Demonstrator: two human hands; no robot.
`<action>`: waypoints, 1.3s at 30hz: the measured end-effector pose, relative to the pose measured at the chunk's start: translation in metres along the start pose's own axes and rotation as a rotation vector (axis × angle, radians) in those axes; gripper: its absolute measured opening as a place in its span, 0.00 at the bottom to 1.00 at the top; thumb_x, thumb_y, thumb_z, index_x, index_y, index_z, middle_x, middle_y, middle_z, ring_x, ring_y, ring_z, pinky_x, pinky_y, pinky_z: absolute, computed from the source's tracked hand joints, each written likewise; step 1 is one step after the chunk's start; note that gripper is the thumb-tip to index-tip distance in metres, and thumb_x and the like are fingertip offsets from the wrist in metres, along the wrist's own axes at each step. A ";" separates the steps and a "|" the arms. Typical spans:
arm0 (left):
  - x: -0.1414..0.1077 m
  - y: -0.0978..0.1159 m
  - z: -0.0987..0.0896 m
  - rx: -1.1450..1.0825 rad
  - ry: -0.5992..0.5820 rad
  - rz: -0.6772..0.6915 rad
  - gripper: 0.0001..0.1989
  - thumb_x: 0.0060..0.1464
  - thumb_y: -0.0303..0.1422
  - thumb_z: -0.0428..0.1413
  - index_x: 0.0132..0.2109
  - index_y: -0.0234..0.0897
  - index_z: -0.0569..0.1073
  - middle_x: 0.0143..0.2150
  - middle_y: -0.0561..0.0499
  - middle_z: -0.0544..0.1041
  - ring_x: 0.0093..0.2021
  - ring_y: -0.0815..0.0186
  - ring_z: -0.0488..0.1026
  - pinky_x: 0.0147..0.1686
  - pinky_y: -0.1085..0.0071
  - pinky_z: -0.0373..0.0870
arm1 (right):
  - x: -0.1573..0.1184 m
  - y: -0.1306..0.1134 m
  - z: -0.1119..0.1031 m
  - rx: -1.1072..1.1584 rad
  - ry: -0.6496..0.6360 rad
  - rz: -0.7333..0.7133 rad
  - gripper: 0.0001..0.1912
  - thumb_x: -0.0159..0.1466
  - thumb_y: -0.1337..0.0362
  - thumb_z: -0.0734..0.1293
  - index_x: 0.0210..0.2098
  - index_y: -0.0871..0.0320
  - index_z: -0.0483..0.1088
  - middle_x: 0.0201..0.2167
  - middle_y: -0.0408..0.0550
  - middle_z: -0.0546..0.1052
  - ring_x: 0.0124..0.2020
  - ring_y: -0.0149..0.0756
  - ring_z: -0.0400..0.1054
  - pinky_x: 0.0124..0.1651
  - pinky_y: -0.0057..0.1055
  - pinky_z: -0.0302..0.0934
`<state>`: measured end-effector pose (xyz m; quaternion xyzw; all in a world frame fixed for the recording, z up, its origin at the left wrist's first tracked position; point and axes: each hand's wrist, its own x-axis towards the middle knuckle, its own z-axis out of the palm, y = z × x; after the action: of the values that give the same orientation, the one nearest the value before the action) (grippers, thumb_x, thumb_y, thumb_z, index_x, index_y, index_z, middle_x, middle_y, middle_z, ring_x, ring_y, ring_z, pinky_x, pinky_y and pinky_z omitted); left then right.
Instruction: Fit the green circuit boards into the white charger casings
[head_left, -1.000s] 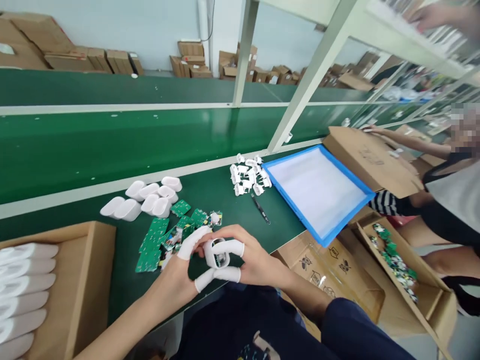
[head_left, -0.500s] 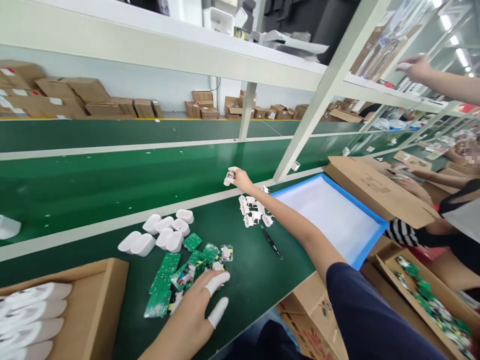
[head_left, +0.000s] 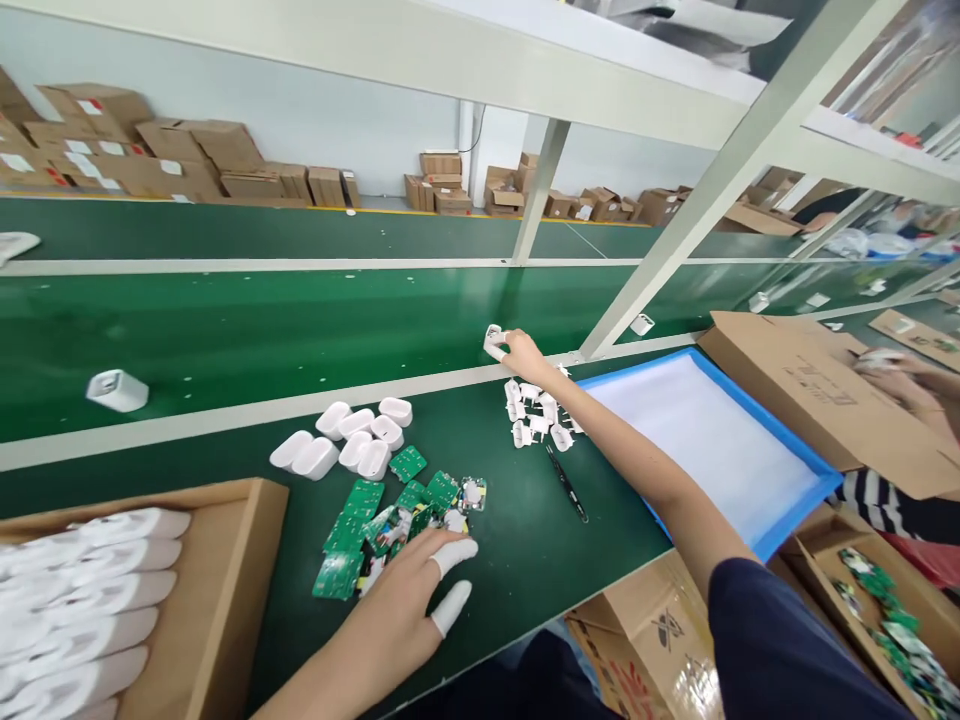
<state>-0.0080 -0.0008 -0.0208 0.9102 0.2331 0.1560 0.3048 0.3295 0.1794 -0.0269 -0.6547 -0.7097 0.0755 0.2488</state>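
Note:
My right hand (head_left: 523, 355) reaches out over the green conveyor belt (head_left: 360, 330), pinching a small white plastic housing (head_left: 493, 339) whose open end shows parts inside. My left hand (head_left: 420, 590), with white finger cots on thumb and forefinger, rests beside the pile of green circuit boards (head_left: 360, 520), thumb and fingers apart and nothing held. Behind the boards stand several white oval shells (head_left: 373, 458). Below my right wrist lie several small white plug pieces (head_left: 536, 410) with prongs. Black tweezers (head_left: 568, 484) lie on the green tabletop just nearer to me.
A cardboard box of white housings (head_left: 232, 600) stands at the left. A blue-rimmed white tray (head_left: 720, 430) lies under my right forearm. Shelf posts (head_left: 675, 230) rise beyond it. At the right are cardboard boxes and a co-worker's hands (head_left: 900, 380). Another white housing (head_left: 118, 390) sits on the belt.
The view has turned left and tilted down. My right hand keeps its hold on the housing over the belt. The housing on the belt at left shows further into view. My left hand stays by the boards.

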 end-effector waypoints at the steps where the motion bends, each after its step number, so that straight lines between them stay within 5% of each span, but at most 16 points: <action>1: 0.000 0.002 0.000 -0.016 -0.033 -0.001 0.15 0.60 0.27 0.47 0.54 0.41 0.66 0.52 0.45 0.74 0.52 0.62 0.73 0.51 0.63 0.72 | -0.010 -0.010 0.001 0.013 -0.043 -0.043 0.13 0.66 0.64 0.61 0.45 0.66 0.71 0.45 0.59 0.73 0.51 0.47 0.67 0.54 0.44 0.60; 9: 0.004 0.012 -0.006 -0.020 -0.248 -0.029 0.11 0.61 0.30 0.47 0.47 0.38 0.72 0.45 0.46 0.76 0.48 0.59 0.73 0.49 0.62 0.70 | -0.080 -0.113 0.027 0.230 -0.575 -0.516 0.21 0.60 0.65 0.68 0.53 0.57 0.69 0.49 0.52 0.73 0.50 0.42 0.68 0.52 0.36 0.63; 13: 0.002 0.016 -0.008 0.004 -0.269 -0.015 0.11 0.61 0.30 0.47 0.44 0.37 0.73 0.42 0.47 0.76 0.44 0.60 0.74 0.46 0.64 0.69 | -0.094 -0.122 0.014 0.283 -0.622 -0.535 0.18 0.67 0.65 0.60 0.56 0.60 0.66 0.53 0.55 0.70 0.53 0.40 0.66 0.56 0.36 0.60; 17: 0.002 0.016 -0.007 0.024 -0.268 -0.014 0.10 0.61 0.30 0.47 0.42 0.37 0.74 0.39 0.48 0.76 0.42 0.60 0.74 0.44 0.65 0.69 | -0.111 -0.113 0.013 0.272 -0.680 -0.475 0.25 0.57 0.60 0.72 0.53 0.58 0.69 0.51 0.55 0.72 0.51 0.46 0.66 0.53 0.39 0.62; 23: 0.005 0.013 -0.006 -0.074 -0.098 -0.070 0.11 0.61 0.30 0.47 0.44 0.39 0.74 0.41 0.48 0.76 0.44 0.61 0.72 0.45 0.65 0.68 | -0.130 -0.112 0.022 0.331 -0.537 -0.401 0.16 0.59 0.60 0.71 0.44 0.60 0.71 0.46 0.53 0.73 0.46 0.40 0.68 0.49 0.35 0.63; 30: 0.014 0.011 -0.020 -0.415 0.380 -0.444 0.18 0.55 0.34 0.55 0.53 0.38 0.67 0.48 0.45 0.72 0.43 0.62 0.71 0.44 0.63 0.69 | -0.150 -0.133 -0.011 0.316 -0.301 -0.302 0.09 0.59 0.64 0.69 0.39 0.59 0.68 0.41 0.49 0.72 0.41 0.37 0.68 0.44 0.33 0.62; 33: 0.017 0.010 -0.021 -0.860 0.269 -0.463 0.27 0.51 0.39 0.59 0.56 0.34 0.65 0.51 0.41 0.74 0.47 0.59 0.73 0.48 0.61 0.70 | -0.167 -0.154 -0.029 0.218 -0.206 -0.279 0.09 0.60 0.59 0.68 0.32 0.59 0.67 0.35 0.48 0.71 0.36 0.37 0.66 0.38 0.32 0.60; 39: 0.012 0.014 -0.017 -1.447 -0.024 -0.423 0.22 0.48 0.44 0.64 0.43 0.30 0.75 0.43 0.42 0.79 0.44 0.58 0.77 0.52 0.59 0.70 | -0.188 -0.183 -0.041 0.178 -0.093 -0.309 0.19 0.63 0.51 0.65 0.24 0.58 0.62 0.24 0.43 0.66 0.26 0.31 0.61 0.29 0.28 0.55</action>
<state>-0.0005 0.0035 0.0029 0.4205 0.2389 0.1985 0.8525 0.1887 -0.0356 0.0394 -0.5090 -0.8032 0.1289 0.2813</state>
